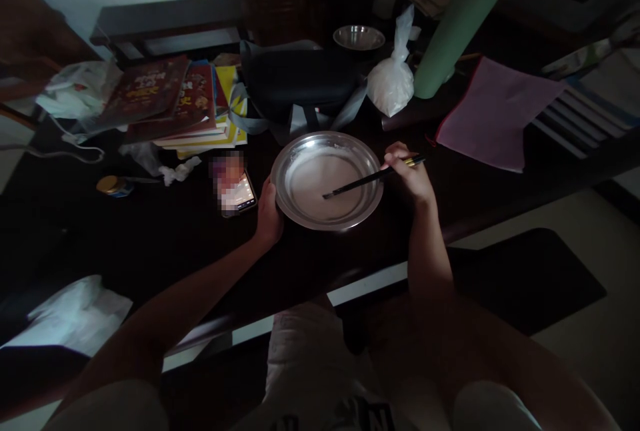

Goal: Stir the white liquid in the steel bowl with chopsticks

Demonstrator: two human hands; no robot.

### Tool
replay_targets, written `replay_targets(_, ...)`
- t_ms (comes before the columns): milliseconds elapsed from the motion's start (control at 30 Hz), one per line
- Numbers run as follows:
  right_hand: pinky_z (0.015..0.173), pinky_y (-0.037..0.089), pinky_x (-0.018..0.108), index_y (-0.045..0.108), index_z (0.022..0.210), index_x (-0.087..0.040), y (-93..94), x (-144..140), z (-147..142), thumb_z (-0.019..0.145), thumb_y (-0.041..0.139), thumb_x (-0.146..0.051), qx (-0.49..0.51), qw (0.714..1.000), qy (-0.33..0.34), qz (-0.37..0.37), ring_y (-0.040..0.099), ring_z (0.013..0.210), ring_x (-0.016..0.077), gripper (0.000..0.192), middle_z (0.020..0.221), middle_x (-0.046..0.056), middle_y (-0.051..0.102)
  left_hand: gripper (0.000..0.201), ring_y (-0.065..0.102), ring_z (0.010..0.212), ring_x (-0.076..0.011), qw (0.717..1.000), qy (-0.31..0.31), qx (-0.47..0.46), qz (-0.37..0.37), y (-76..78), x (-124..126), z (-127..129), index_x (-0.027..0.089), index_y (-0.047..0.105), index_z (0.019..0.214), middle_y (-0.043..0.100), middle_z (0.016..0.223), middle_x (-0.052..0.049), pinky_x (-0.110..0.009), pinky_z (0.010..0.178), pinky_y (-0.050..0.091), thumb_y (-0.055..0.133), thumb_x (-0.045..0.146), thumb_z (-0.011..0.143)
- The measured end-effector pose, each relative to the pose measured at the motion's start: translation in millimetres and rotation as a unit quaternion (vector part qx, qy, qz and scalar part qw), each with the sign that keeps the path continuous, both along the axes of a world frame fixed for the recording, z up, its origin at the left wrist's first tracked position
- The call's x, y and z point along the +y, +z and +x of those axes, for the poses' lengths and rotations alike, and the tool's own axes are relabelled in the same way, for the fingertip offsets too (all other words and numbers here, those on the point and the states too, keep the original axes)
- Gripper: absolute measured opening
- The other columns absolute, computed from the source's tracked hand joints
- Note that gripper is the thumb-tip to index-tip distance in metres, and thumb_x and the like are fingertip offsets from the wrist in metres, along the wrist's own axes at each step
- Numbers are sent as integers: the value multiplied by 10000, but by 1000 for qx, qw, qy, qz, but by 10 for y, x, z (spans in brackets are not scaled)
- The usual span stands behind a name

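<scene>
A wide steel bowl [294,163] with white batter or flour mix in it sits on the dark table [165,244] in front of me. My left hand [267,214] grips the bowl's left rim. My right hand [407,174] holds dark chopsticks [367,179] whose tips rest in the white mix near the bowl's middle.
A lit phone [239,192] lies left of the bowl. Behind it are stacked books [193,107], a dark bag [295,84], a tied white plastic bag [393,81], a small steel bowl [359,37], a green cylinder [463,17] and a pink cloth [493,114]. A small tin [113,185] sits far left.
</scene>
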State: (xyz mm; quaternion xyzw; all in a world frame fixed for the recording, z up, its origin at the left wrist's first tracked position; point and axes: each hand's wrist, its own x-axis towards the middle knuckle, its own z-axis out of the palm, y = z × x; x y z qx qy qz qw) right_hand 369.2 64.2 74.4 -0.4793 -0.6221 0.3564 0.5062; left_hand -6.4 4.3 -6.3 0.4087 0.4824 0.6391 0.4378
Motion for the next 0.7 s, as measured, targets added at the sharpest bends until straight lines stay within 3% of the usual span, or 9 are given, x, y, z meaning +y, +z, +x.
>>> replay_targets(100, 1206, 587, 616, 814, 732, -343, -8, 1, -9, 923, 922, -977, -14, 1000, 11, 15, 703, 1093, 319, 671, 930, 33, 657, 722, 800, 1646, -379, 1000, -5, -3, -5, -5, 1, -5, 299, 919, 1470, 926, 1601, -123, -561, 1496, 591, 764, 915, 1128)
replay_targets(200, 1231, 575, 627, 789, 702, -348, -25, 7, -1, 912, 895, -1027, 2, 999, -31, 24, 704, 1093, 321, 719, 925, 33, 659, 670, 791, 1660, -387, 1000, -7, -12, -4, -13, -4, -7, 302, 912, 1449, 923, 1600, -124, -587, 1511, 583, 766, 884, 1151)
replay_targets(267, 1214, 589, 618, 766, 683, -342, -31, 8, -1, 911, 891, -1034, 10, 1000, -22, 19, 714, 1101, 322, 740, 931, 37, 670, 647, 798, 1638, -393, 1000, 0, -14, -2, -14, -8, -1, 295, 918, 1407, 928, 1587, -122, -602, 1520, 574, 782, 874, 1153)
replay_targets(367, 1187, 600, 613, 792, 703, -341, -30, 9, -13, 887, 894, -1058, -3, 1000, 16, 15, 714, 1078, 320, 747, 931, 40, 686, 696, 820, 1596, -398, 1000, 14, -21, 1, -15, -7, 9, 282, 937, 1367, 943, 1556, -120, -599, 1512, 585, 842, 914, 1092)
replay_targets(533, 1205, 583, 602, 774, 682, -331, -18, 5, -5, 860, 906, -1075, 20, 999, -34, 24, 702, 1089, 311, 776, 930, 28, 679, 732, 835, 1579, -385, 1000, -2, -22, 4, -32, 5, -16, 336, 960, 1373, 951, 1555, -82, -549, 1479, 621, 888, 974, 1021)
replay_targets(700, 1152, 576, 583, 810, 712, -333, 0, 9, -28, 799, 892, -1144, -5, 1000, 18, 18, 688, 1070, 310, 820, 897, 26, 667, 801, 777, 1679, -391, 1000, -6, 10, -1, -29, 5, -42, 284, 922, 1511, 918, 1631, -132, -562, 1515, 577, 781, 960, 1106)
